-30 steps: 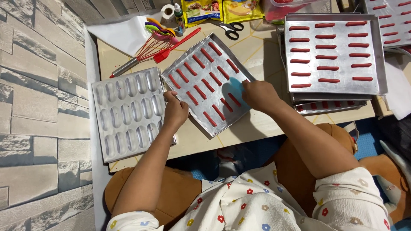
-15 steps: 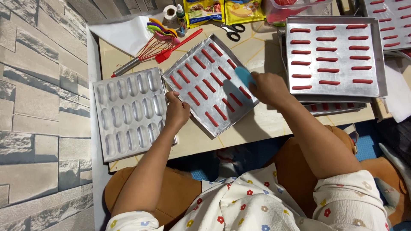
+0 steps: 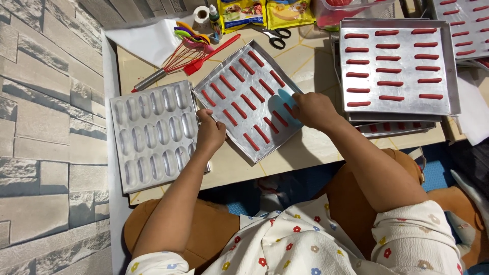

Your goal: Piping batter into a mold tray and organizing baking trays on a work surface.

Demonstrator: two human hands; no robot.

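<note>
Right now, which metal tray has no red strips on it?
The moulded tray at the far left, with rows of oval hollows, all bare. The left hand rests at its right edge; the flat trays beside it all carry red strips.

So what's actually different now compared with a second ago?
The right hand slid its light blue scraper to the tray's near edge half a second ago, then back left onto the red strips. The left hand stayed on the tilted tray. The empty mould tray and the other filled trays stayed put.
</note>
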